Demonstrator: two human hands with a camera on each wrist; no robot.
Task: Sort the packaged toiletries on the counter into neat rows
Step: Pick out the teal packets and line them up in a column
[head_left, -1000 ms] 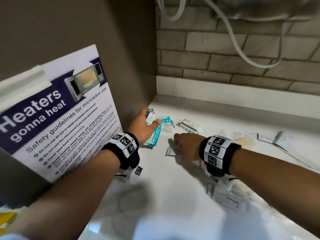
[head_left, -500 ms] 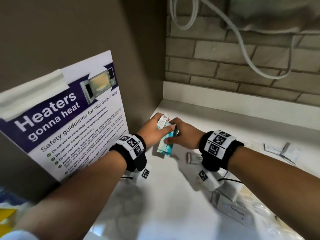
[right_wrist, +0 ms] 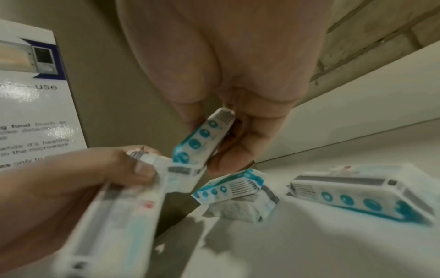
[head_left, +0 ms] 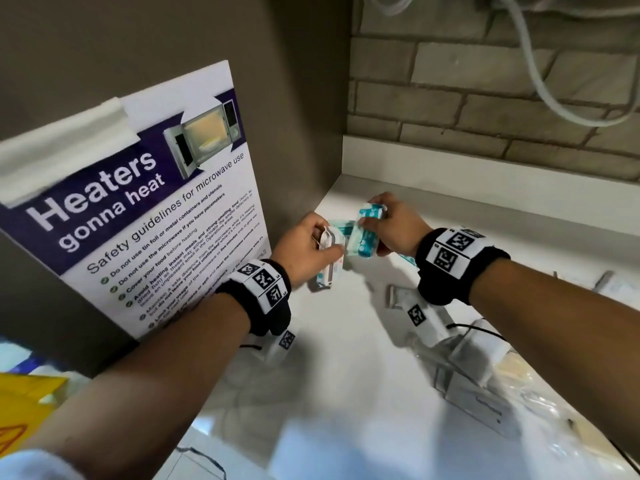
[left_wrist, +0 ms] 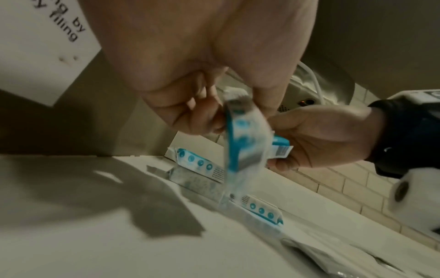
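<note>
Both hands up in far-left corner of counter (head_left: 346, 393), each w/ a teal-white packet. Left hand (head_left: 304, 251) curled round long packet (head_left: 330, 261), long axis running down-fwd from fingers, lower end near surface. Right hand (head_left: 391, 230) pinching shorter packet (head_left: 363, 233) betw thumb + fingers, tilted, lower end touching left's packet. Two more packets (right_wrist: 238, 190) lying flat just below, beside back wall; right hand nearer them. Next prob: lay held ones parallel alongside.

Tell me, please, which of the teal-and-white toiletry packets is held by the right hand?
The short teal-and-white packet with round teal icons, pinched upright in the right hand. The left hand grips a longer, mostly white packet; two others lie on the counter.
</note>
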